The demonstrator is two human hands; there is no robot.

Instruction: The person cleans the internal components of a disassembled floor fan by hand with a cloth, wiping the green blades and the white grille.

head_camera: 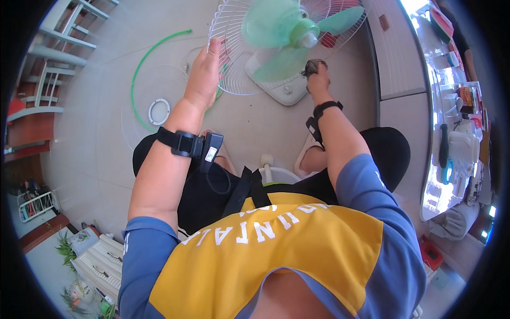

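Observation:
In front of me stands an electric fan with translucent green blades [275, 24] on a central hub [305, 34]. A white wire rear grille [235, 75] surrounds the blades. My left hand [204, 77] holds the grille's left rim, with the thumb in front and the fingers partly hidden behind the wires. Below the blades my right hand [319, 81] grips a crumpled dark grey cloth [314, 67], close to the grille's lower right edge. The white fan base [287, 93], with a round knob, rests on the floor between my hands.
A detached wire front grille with a white centre ring [159, 111] lies on the floor at left, beside a green hoop [133, 75]. At right, a cluttered table [432, 191] holds a screwdriver [444, 145] and blue tape [447, 171]. A metal ladder-like frame [65, 54] stands far left.

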